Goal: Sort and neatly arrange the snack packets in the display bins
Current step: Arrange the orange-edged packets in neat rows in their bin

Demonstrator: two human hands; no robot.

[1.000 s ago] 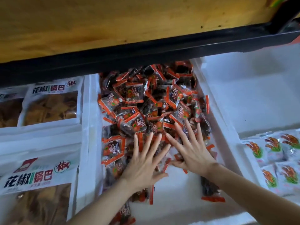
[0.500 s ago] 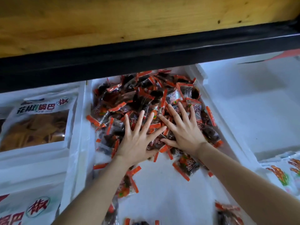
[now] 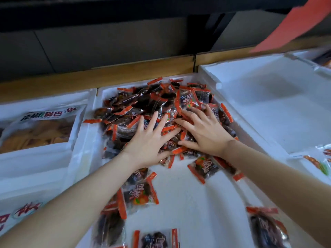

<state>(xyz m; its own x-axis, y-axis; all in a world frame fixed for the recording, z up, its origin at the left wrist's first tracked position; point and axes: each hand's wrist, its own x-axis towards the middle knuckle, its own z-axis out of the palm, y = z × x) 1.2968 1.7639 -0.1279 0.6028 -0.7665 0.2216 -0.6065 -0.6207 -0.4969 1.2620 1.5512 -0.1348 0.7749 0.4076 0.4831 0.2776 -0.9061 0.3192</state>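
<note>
Orange-edged dark snack packets [image 3: 154, 102] are heaped at the far end of the middle white foam bin [image 3: 193, 208], with a few scattered nearer. The left hand [image 3: 148, 140] and right hand [image 3: 206, 135] are laid flat on the heap, side by side, fingers spread straight, nothing gripped. 1 large bag of yellow crisps [image 3: 43, 129] is seen in the left bin [image 3: 78, 151].

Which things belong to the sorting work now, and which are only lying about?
In the job: left hand, right hand, pile of orange-edged packets, middle bin, loose packet.
Lying about: large crisp bag, right bin, red sheet.
</note>
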